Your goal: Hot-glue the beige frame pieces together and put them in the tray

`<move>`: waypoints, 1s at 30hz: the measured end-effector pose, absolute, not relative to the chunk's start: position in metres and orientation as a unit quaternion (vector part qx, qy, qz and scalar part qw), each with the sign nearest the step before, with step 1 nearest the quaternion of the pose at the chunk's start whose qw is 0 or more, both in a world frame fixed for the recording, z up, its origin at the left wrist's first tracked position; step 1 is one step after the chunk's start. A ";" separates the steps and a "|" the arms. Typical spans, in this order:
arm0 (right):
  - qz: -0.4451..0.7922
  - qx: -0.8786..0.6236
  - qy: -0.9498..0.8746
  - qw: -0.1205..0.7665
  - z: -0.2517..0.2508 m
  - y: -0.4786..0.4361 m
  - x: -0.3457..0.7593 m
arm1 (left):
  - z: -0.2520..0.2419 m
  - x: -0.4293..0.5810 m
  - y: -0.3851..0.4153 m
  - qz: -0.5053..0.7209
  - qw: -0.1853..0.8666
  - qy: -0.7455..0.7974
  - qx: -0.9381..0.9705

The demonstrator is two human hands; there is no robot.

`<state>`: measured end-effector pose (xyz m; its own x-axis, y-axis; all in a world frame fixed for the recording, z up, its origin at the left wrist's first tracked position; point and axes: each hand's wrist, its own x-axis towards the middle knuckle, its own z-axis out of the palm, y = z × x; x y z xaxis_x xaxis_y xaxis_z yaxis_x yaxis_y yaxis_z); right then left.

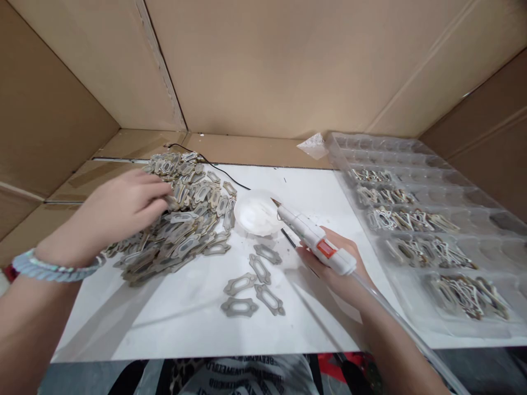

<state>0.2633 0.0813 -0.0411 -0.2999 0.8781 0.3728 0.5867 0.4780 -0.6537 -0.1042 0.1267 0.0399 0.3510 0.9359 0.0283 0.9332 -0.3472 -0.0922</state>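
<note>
My right hand [329, 263] is wrapped round a white handheld tool [307, 230] with a pointed brown tip, a red switch and a pale hose trailing along my forearm. Its tip points up and left over the white table. A short dark rod [289, 237] shows beside my right fingertips; I cannot tell if they hold it. On the left, my left hand [132, 203] reaches into a heap of flat metal plates [181, 236] with oblong holes. Its fingers are curled, their tips hidden against the heap. Several loose plates, one of them the nearest plate [231, 315], lie flat between my hands.
A round whitish dish [257, 211] sits mid-table. To the right, a clear compartment tray [391, 285] has plates standing in several rows. A black wire [214, 164] runs behind the heap. Cardboard walls [280, 66] enclose the back and sides. A clear plastic scrap [313, 145] lies behind.
</note>
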 end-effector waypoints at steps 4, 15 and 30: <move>0.207 -0.467 -0.779 0.363 -0.041 0.082 0.264 | 0.024 -0.092 0.118 0.055 0.018 -0.516 -0.855; 0.223 -0.466 -0.771 0.372 -0.041 0.081 0.262 | 0.021 -0.086 0.113 0.056 0.055 -0.529 -0.845; 0.197 -0.495 -0.750 0.391 -0.039 0.081 0.263 | -0.037 -0.012 0.048 -0.060 -0.158 -0.438 -0.883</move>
